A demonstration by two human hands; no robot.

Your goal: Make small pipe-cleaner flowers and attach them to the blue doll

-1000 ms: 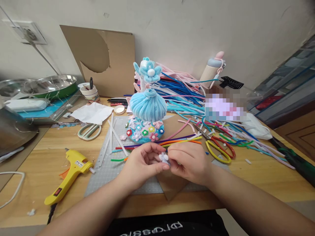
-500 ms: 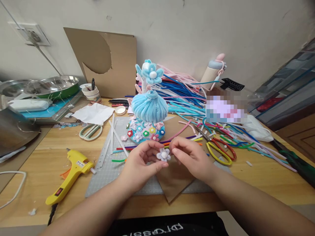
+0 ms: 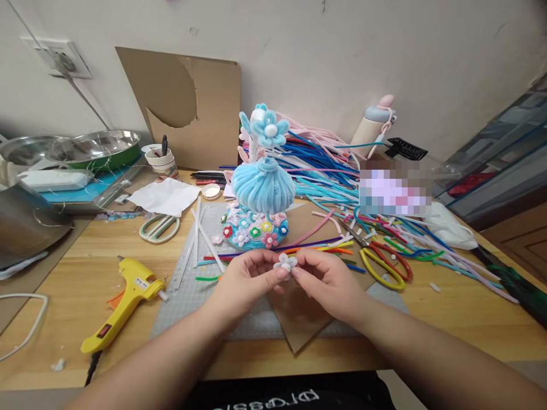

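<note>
A small pale flower point(image 3: 285, 262) made of pipe cleaner, with a white centre, sits between my two hands. My left hand point(image 3: 252, 279) pinches it from the left, thumb in front. From the right, my right hand point(image 3: 327, 279) grips its edge with thumb and fingers closed. Just beyond my hands stands a light-blue pleated pipe-cleaner piece point(image 3: 262, 185) topped by a blue flower point(image 3: 270, 131). Its round blue base point(image 3: 248, 242) is covered with several small coloured flowers. Loose coloured pipe cleaners point(image 3: 316, 246) lie between the base and my hands.
A yellow glue gun point(image 3: 132, 296) lies at left, near green-handled scissors point(image 3: 160, 229). Scissors with red and yellow handles point(image 3: 382, 267) rest at right. Cardboard point(image 3: 299, 319) lies on a grey cutting mat point(image 3: 205, 319). Behind are piled pipe cleaners point(image 3: 320, 154) and a bottle point(image 3: 371, 125).
My right hand has come in to the flower and now grips it too; before, only my left hand held it. The flower has tilted slightly. The view has shifted a little.
</note>
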